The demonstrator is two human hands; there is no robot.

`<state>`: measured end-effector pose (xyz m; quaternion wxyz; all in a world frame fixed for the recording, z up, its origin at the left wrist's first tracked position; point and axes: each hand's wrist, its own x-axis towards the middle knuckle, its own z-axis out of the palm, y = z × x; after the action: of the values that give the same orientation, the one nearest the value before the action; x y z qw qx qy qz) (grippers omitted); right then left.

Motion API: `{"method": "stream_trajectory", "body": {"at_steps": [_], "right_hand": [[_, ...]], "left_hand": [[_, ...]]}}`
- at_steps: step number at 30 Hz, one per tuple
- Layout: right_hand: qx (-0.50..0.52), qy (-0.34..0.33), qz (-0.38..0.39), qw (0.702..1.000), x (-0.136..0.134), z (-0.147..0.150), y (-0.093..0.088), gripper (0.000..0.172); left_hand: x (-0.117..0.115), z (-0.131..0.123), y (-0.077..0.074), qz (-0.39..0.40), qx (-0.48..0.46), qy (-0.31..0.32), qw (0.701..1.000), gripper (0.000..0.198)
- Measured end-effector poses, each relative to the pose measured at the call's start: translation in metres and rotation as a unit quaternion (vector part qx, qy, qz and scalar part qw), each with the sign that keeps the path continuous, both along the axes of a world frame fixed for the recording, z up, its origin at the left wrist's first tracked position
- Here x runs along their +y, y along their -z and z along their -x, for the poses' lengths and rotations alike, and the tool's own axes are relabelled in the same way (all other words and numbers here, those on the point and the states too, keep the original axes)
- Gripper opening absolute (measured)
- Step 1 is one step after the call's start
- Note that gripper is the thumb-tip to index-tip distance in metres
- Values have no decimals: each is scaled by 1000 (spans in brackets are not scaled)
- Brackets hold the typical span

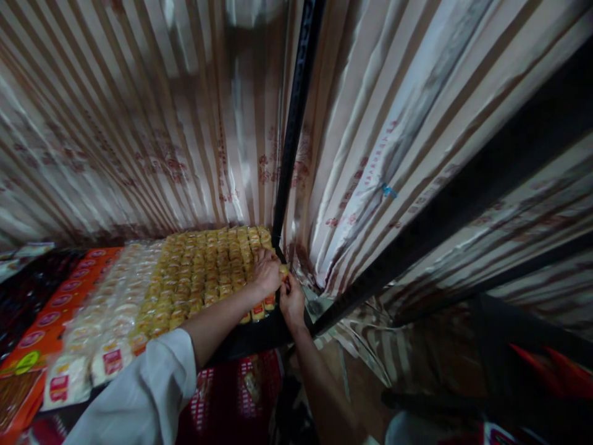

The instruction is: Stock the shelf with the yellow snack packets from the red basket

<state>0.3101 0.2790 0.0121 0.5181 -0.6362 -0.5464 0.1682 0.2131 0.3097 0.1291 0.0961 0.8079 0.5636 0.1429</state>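
pkt [284,270] btwn both hands [267,272], nr pole [296,117]

The left arm [227,318] reaches in from the lower left, crossing the front edge of the shelf [250,343] on a slant. A pale, loose sleeve [152,383] covers its upper part; the forearm beyond is bare. The left hand [267,272] is over the shelf's right end, toward the far corner, back upward, fingers bent and tips largely hidden. The right arm [322,383], its forearm bare, rises from below, outside the shelf's right edge. Its wrist is nearly in line with the forearm. The right hand [293,303] is just beside that edge, thumb and fingers curled in a pinch, close against the left hand.
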Motion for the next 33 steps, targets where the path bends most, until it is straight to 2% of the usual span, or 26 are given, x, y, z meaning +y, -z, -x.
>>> {"method": "stream_trajectory", "body": {"at_steps": [5,14,19,23,27,30,33], "right_hand": [[3,-21,10,1000,8,3,2,44],[12,-41,17,999,15,3,5,46],[7,-48,12,999,16,4,5,48],[26,-49,40,998,16,7,9,47],[55,-68,35,996,16,6,12,48],[85,-93,24,992,16,2,12,52],[107,-104,28,988,18,0,8,55]], "left_hand": [[3,6,4,15,18,-30,999,23],[4,5,4,12,-47,-37,998,28],[1,8,2,15,-75,-4,997,32],[7,12,10,29,-57,8,998,26],[10,13,15,16,-59,12,998,25],[5,13,11,-8,-77,2,997,29],[-13,15,3,-45,-134,-8,990,31]]}}
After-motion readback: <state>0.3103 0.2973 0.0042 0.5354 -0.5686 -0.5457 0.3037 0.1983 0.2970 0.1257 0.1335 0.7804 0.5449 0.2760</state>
